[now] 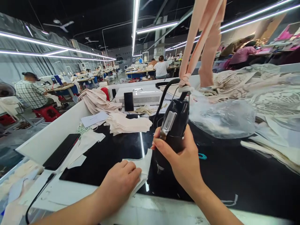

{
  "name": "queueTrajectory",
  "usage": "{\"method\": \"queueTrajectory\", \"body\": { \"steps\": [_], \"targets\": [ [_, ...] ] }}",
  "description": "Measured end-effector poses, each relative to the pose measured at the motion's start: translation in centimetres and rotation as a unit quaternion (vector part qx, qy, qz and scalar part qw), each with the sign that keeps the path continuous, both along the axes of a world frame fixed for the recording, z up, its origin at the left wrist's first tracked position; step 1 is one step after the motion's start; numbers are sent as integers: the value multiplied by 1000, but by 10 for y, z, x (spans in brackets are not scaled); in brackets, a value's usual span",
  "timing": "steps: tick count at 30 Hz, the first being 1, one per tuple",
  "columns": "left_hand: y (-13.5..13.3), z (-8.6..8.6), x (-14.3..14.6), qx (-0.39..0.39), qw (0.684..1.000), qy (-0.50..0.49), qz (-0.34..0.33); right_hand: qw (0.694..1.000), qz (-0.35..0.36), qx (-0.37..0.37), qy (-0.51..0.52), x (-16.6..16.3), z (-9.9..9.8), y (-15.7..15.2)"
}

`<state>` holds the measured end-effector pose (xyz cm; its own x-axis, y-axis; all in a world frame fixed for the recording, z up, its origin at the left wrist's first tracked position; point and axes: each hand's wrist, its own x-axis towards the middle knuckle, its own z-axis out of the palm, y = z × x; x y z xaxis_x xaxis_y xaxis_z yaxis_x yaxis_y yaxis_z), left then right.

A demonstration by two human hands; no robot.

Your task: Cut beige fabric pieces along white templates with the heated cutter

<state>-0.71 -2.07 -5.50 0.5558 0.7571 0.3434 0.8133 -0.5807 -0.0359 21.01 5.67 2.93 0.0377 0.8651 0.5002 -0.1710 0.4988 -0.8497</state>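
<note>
My right hand (pixel 181 159) is wrapped round a black hand-held power tool (pixel 174 125) with a metal clip and a black cable, held upright on the black glossy table (pixel 234 175). My left hand (pixel 120 182) is curled with its fingers pressing a small white fabric piece (pixel 144 164) flat on the table, right beside the tool's base. Pink fabric strips (pixel 203 34) hang from above and end just behind the tool's top.
A stack of cream fabric pieces (pixel 127 123), a white box-like machine (pixel 140 95) with a phone leaning on it, another phone (pixel 61 151) at the left, and a clear plastic bag (pixel 222 118) over lace fabric at the right. Other workers sit at distant tables.
</note>
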Motion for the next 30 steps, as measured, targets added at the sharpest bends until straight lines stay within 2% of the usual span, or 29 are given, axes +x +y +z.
{"method": "queueTrajectory", "body": {
  "steps": [2, 5, 8, 11, 15, 19, 25, 30],
  "targets": [
    [1, -1, -3, -11, 1000, 2, -12, 999, -11, 0, -45, 4, 3, 1],
    [11, 1, -17, -21, 997, -16, -75, 996, -51, 6, -79, 7, 6, 1],
    [21, 7, -32, -32, 991, -30, -126, 993, -83, 18, -76, 6, 3, -1],
    [27, 13, -39, -73, 987, -28, -142, 996, -68, 33, -44, 4, -6, 2],
    [33, 15, -32, -89, 988, -64, -107, 999, -22, 42, 2, 2, -18, 11],
    [44, 12, -14, -88, 989, -104, -53, 999, -11, 47, 21, 4, -22, 16],
    [61, 6, 2, -104, 991, -71, -45, 999, -29, 12, 22, 20, -23, 7],
    [58, 1, -3, -101, 993, -46, -43, 999, -34, -14, 2, 29, -20, -3]
  ]
}}
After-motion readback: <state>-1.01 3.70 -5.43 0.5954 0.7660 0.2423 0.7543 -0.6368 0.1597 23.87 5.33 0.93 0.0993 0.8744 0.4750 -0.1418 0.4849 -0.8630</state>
